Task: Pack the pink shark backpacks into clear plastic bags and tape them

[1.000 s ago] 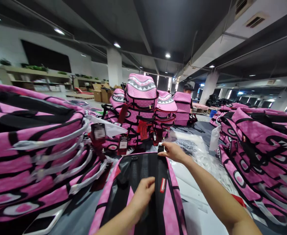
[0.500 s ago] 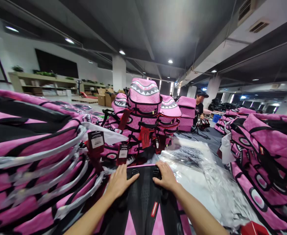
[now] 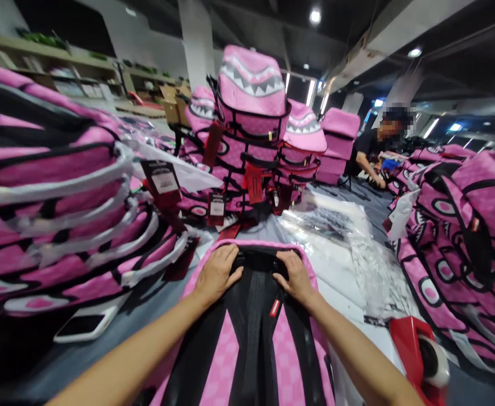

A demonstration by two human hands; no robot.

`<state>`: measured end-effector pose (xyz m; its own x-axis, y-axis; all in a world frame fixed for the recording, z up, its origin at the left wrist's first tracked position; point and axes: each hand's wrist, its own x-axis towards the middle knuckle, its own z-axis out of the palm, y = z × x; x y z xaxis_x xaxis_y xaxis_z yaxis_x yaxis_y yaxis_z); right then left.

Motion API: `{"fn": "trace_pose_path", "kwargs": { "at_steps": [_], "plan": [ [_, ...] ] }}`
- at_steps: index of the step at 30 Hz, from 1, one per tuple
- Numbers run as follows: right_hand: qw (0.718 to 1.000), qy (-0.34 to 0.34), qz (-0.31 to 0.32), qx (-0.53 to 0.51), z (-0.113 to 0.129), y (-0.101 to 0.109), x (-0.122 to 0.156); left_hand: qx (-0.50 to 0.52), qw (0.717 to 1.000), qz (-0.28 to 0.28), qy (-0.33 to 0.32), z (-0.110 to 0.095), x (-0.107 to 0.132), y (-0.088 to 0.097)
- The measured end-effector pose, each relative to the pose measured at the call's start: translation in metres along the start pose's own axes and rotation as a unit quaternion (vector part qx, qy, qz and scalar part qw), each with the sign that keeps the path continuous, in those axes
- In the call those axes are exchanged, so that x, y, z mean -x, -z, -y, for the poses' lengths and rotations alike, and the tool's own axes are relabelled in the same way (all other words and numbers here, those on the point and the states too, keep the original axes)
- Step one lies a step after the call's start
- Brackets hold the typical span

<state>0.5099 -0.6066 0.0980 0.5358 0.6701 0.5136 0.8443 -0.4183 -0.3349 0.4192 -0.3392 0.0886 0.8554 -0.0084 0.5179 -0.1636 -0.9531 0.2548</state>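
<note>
A pink-and-black backpack (image 3: 253, 321) lies in front of me with its back panel and shoulder straps facing up. My left hand (image 3: 217, 273) grips its upper left part by the strap, thumb on the black padding and fingers curled over. On the upper right, my right hand (image 3: 295, 275) holds the matching strap area in the same way. The undersides of the fingers are hidden. A small red label (image 3: 275, 307) sits on the right strap, just below my right thumb.
Stacked pink backpacks rise at left (image 3: 87, 237), ahead (image 3: 253, 84) and right (image 3: 484, 225). Clear plastic bags (image 3: 332, 231) lie right of the hands, with a red tape dispenser (image 3: 406, 338) nearer. A white device (image 3: 91, 321) lies at left. A person (image 3: 370, 146) bends over goods behind.
My view has tipped downward, showing more of the backpack and the tape dispenser. Both hands stay on the backpack's top. The person in the background has leaned forward with an arm reaching down.
</note>
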Motion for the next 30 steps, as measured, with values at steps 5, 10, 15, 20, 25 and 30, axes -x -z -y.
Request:
{"fn": "trace_pose_path", "kwargs": {
  "at_steps": [5,10,15,20,25,30],
  "plan": [
    [0.996,-0.029,0.086,0.001,0.003,0.011,0.008,-0.013,0.994,0.104,-0.035,-0.007,-0.001,0.005],
    [0.977,-0.114,0.178,0.033,-0.018,-0.008,-0.029,-0.012,0.982,0.171,-0.076,0.002,-0.043,-0.029],
    [0.971,-0.152,0.167,0.081,-0.028,-0.036,-0.053,-0.023,0.986,0.159,-0.050,0.010,-0.073,-0.053],
    [0.977,-0.177,0.089,0.075,-0.029,-0.053,-0.049,-0.040,0.991,0.128,-0.027,-0.001,-0.063,-0.032],
    [0.979,-0.178,0.035,0.090,-0.030,-0.070,-0.045,-0.010,0.990,0.098,0.106,-0.015,-0.035,-0.028],
    [0.981,-0.168,0.011,0.099,-0.035,-0.075,-0.044,-0.006,0.978,0.161,0.131,-0.011,-0.059,-0.033]
  ]
}}
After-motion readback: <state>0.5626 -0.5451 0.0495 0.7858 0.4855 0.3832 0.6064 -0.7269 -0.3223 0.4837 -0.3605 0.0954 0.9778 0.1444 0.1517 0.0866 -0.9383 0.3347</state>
